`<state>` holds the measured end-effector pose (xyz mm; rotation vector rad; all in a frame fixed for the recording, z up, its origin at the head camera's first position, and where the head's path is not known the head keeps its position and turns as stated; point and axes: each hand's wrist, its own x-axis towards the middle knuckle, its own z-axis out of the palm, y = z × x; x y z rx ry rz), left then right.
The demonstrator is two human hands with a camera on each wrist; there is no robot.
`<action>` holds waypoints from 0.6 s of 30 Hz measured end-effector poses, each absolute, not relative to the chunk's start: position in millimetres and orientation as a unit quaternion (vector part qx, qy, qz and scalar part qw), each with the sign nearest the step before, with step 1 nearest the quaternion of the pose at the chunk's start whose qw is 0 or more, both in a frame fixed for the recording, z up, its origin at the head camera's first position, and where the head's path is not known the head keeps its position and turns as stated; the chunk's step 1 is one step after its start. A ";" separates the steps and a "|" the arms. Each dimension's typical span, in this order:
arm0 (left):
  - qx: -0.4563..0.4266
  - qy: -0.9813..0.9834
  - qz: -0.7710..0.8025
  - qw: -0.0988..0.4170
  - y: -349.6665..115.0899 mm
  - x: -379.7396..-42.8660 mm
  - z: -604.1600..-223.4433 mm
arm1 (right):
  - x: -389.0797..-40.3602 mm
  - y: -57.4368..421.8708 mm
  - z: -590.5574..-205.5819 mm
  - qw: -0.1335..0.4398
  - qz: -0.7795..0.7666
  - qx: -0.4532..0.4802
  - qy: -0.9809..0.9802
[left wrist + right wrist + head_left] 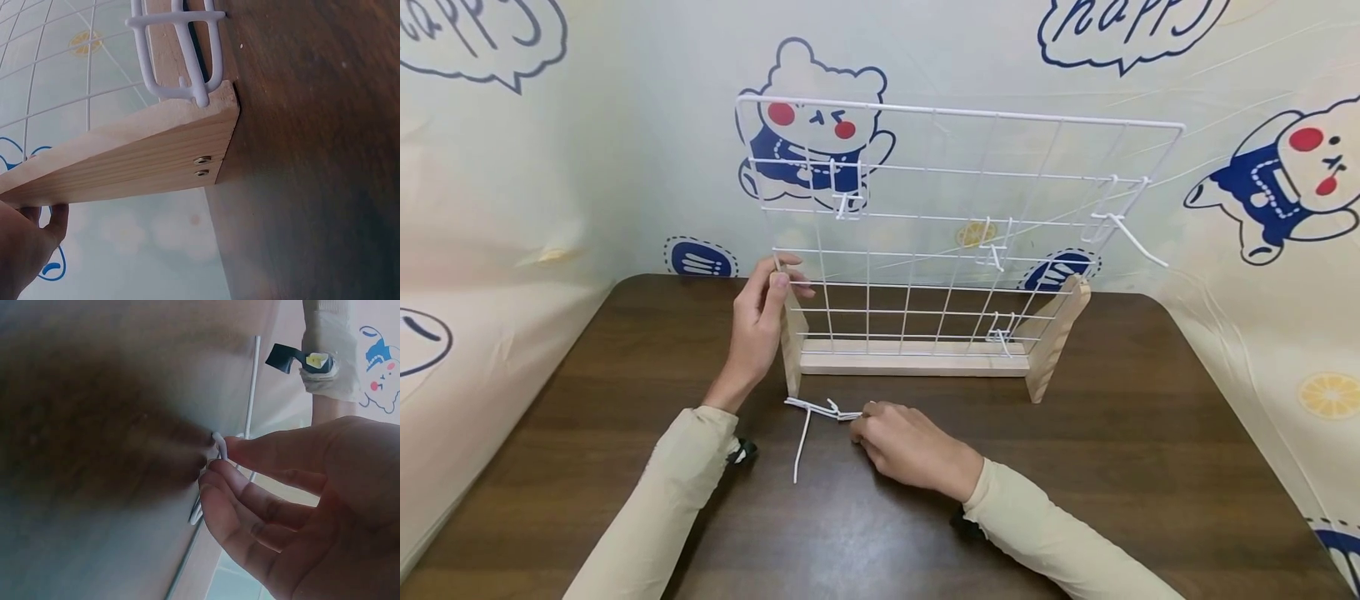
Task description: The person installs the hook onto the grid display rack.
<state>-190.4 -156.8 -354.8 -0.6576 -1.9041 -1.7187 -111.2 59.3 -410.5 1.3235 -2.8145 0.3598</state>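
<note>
A white wire grid rack stands on the table between wooden side pieces, joined low down by a wooden crossbar. My left hand grips the top of the left side piece, thumb in front and fingers behind; the left wrist view shows this wooden piece from outside with two screws. My right hand pinches one end of a white wire hook just in front of the rack. In the right wrist view, thumb and fingertips meet on the hook's end. The hook's long prong points toward me.
Several white hooks hang on the grid, among them one at upper left and one at far right with its prong sticking out. The brown table backs onto a printed cloth with cartoon bears.
</note>
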 end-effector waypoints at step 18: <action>-0.240 -0.694 -0.633 0.244 -159.1 -195.1 -361.5 | -123.0 74.0 -401.8 0.014 0.128 0.394 -0.910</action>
